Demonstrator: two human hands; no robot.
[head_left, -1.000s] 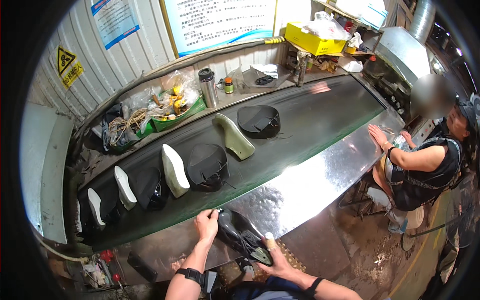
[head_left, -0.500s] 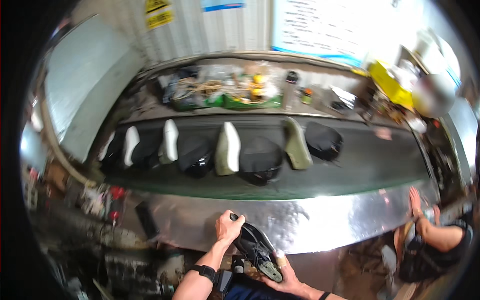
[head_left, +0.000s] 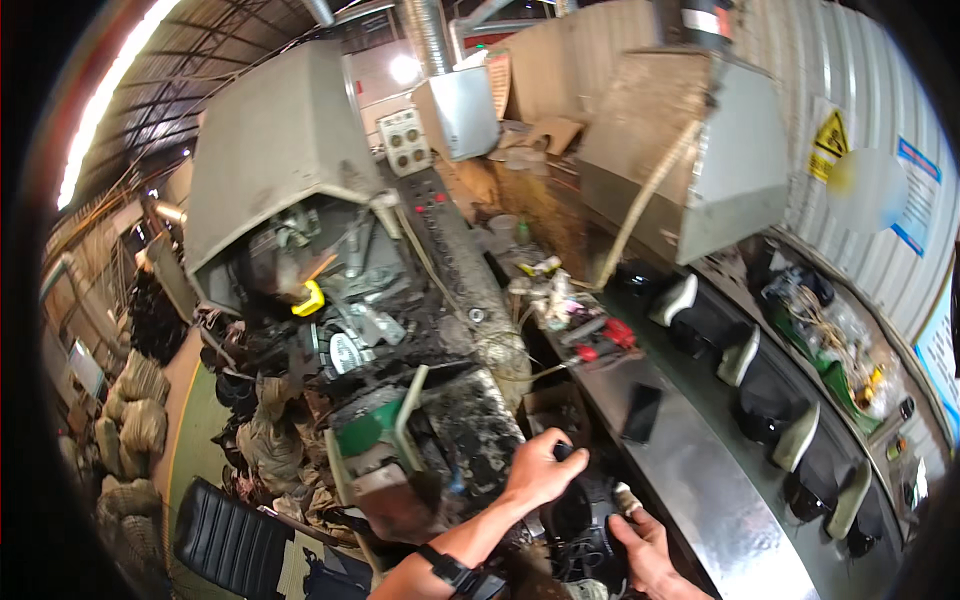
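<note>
Between two grey metal hoods, the larger left hood and the smaller right hood, you face one dark conveyor belt running down the right, with one bright steel ledge along its near side. One black chair stands at your lower left. Your two hands share one black laced shoe over the dark gap left of the ledge — your left hand curls tightly about its far end, your right hand, one finger wrapped in white, grips its near end. On the belt you have four pale shoe lasts in a row, with at least four black uppers beside them; the darkest overlap, so you cannot count further. Smaller yet, one flat black slab lies on the ledge.
</note>
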